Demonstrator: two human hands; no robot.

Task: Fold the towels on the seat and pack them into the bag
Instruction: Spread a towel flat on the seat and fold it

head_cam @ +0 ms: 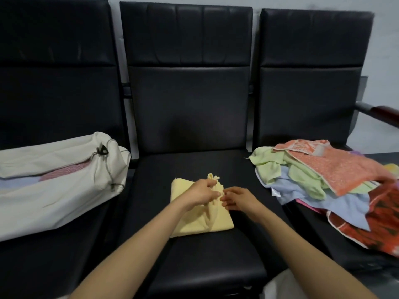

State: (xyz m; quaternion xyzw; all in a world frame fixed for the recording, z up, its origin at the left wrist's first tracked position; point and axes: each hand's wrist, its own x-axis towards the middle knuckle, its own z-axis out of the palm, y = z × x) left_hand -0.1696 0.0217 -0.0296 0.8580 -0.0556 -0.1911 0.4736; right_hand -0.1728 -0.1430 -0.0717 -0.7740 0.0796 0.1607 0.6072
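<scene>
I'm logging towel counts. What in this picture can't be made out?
- Bag contents, head view: only pink and blue strips show at its opening; its cloth hides the rest.
- Pile: right edge cuts it off, upper towels cover lower ones.
- Yellow towel folds: left hand grips and covers them.
- Right hand grip: fingertips too blurred to tell.

Pretty simple setup: a row of 3 black padded seats (pixel 190 104) side by side. The left seat (pixel 54 266) has a white drawstring bag (pixel 54 197) lying on its side, with a bit of blue and pink-striped cloth showing inside. The middle seat (pixel 205 255) has 1 yellow towel (pixel 200 221) on the cushion, partly folded and bunched at the top. The right seat (pixel 313 234) carries a loose pile of towels (pixel 323 186) in orange, green, light blue and red, hanging a little over the near edge.
</scene>
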